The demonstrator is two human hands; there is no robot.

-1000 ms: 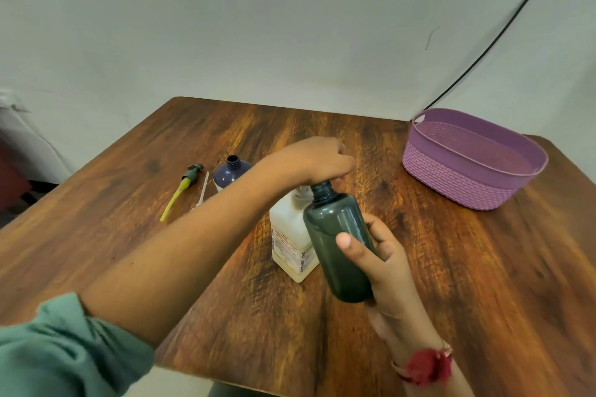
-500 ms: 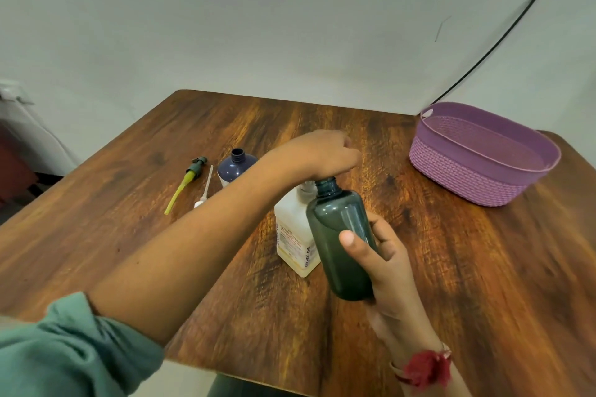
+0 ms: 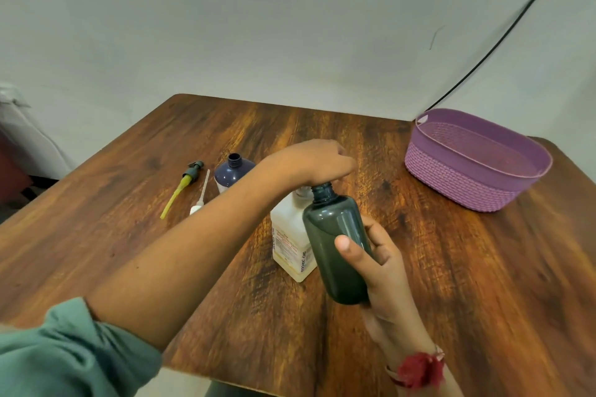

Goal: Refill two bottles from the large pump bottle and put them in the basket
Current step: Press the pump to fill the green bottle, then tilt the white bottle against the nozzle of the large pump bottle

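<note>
Two hands meet mid-way across the tabletop: the right hand grips a dark green bottle, neck tilted up toward the left hand, apparently curled over the hidden head of the white pump bottle.

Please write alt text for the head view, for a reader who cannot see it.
A right hand holds an open dark green bottle, tilted, its mouth close under the left hand, which covers the top of a white pump bottle on a wooden table. A purple basket stands far right.

glossy wood table, woven plastic basket
</note>
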